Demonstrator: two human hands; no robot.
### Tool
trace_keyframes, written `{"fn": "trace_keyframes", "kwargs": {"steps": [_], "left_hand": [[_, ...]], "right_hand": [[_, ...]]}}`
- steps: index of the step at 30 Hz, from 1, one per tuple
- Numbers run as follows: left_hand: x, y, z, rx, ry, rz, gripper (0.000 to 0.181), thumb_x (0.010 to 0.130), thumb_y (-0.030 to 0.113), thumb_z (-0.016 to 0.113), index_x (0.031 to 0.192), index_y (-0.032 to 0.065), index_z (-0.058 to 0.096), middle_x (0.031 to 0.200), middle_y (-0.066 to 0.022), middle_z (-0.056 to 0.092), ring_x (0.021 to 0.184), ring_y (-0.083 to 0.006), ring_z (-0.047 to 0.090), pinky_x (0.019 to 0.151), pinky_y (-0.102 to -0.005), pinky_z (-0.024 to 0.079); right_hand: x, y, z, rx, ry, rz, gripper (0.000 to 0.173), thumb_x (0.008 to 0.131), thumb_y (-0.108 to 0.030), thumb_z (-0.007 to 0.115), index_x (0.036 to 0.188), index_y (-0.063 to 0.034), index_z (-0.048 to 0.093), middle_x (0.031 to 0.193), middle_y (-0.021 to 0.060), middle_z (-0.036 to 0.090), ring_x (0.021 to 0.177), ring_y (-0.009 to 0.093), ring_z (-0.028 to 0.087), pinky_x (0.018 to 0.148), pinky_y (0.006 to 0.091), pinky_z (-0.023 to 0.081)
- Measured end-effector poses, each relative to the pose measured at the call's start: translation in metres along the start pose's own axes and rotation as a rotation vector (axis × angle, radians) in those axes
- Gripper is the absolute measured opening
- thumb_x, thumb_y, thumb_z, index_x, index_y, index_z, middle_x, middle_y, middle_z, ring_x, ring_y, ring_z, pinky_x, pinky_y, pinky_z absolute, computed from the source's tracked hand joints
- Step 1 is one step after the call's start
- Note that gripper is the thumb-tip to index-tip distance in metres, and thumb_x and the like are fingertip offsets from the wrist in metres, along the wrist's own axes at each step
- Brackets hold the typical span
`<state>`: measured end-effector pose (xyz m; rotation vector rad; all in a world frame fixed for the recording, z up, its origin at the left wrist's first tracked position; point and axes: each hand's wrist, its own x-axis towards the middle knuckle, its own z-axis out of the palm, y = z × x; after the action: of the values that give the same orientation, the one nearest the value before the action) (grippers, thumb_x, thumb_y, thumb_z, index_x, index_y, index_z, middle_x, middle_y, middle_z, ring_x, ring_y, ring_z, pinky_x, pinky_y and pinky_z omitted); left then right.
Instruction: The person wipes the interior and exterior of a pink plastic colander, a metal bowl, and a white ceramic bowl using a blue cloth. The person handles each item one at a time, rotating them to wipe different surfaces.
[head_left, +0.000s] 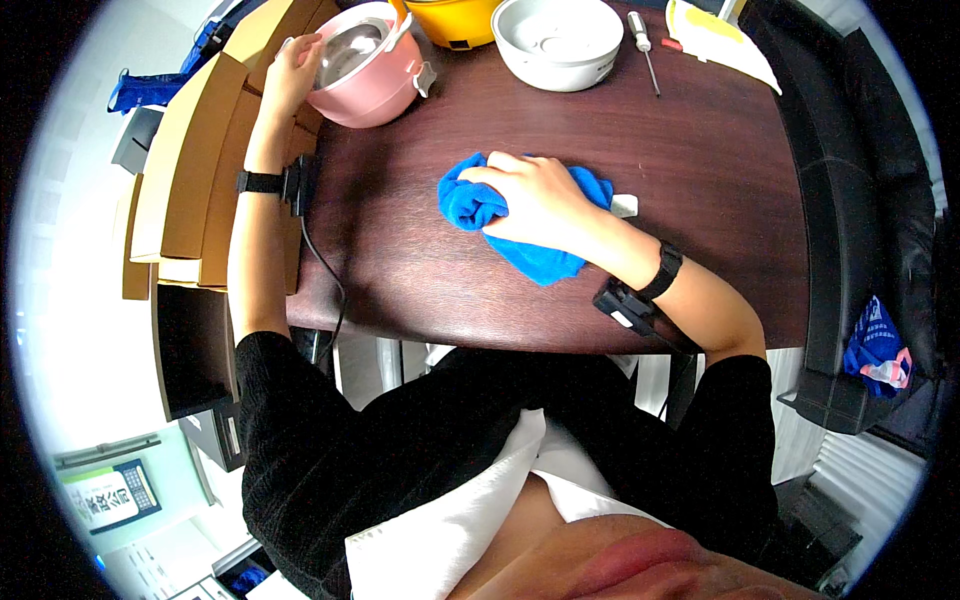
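My right hand (536, 199) is closed around a bunched blue cloth (544, 259) that lies on the dark wood table (420, 292). A small white piece (625, 205) shows beside the cloth, near my wrist. At the far left, my left hand (295, 75) grips the rim of a pink electric pot (371, 90) with a metal inner bowl. A white clip juts from the pot's right side. My left fingertips are partly hidden at the rim.
A yellow container (454, 22), a white round appliance base (555, 49), a screwdriver (641, 45) and a yellow-white sheet-like item (720, 41) stand or lie along the far side. Cardboard boxes (187, 165) are stacked at left; a black leather sofa (840, 202) borders the right.
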<state>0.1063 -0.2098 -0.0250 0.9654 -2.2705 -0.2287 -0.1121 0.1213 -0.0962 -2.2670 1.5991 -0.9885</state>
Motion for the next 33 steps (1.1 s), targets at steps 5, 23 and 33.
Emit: {"fn": "trace_keyframes", "kwargs": {"steps": [5, 23, 33], "left_hand": [[-0.025, 0.077, -0.008, -0.108, 0.419, 0.139, 0.017, 0.088, 0.009, 0.056, 0.097, 0.0066, 0.07, 0.093, -0.0094, 0.07, 0.086, -0.0181, 0.067, 0.076, -0.0277, 0.051], [0.018, 0.141, 0.184, -1.006, -0.773, -0.65, 0.049, 0.087, 0.03, 0.06, 0.123, -0.0005, 0.045, 0.107, -0.0156, 0.054, 0.098, -0.0307, 0.057, 0.074, -0.0444, 0.057], [-0.014, 0.166, 0.127, -0.981, -0.196, -0.419, 0.054, 0.076, -0.006, 0.045, 0.129, 0.0044, 0.054, 0.093, -0.0074, 0.061, 0.079, -0.0147, 0.055, 0.068, -0.0261, 0.046]], "right_hand": [[-0.001, 0.0, 0.0, 0.007, -0.003, 0.013, 0.053, 0.064, -0.024, 0.076, 0.113, -0.0143, 0.061, 0.096, 0.0101, 0.06, 0.082, 0.032, 0.064, 0.072, 0.041, 0.053], [-0.001, 0.001, 0.004, -0.012, 0.017, -0.029, 0.05, 0.066, -0.032, 0.076, 0.11, -0.0146, 0.061, 0.092, 0.0113, 0.061, 0.078, 0.031, 0.065, 0.07, 0.0419, 0.054], [-0.002, -0.003, -0.005, -0.04, -0.049, -0.067, 0.047, 0.065, -0.031, 0.075, 0.108, -0.0166, 0.063, 0.091, 0.0107, 0.062, 0.078, 0.031, 0.065, 0.069, 0.0425, 0.054]]}}
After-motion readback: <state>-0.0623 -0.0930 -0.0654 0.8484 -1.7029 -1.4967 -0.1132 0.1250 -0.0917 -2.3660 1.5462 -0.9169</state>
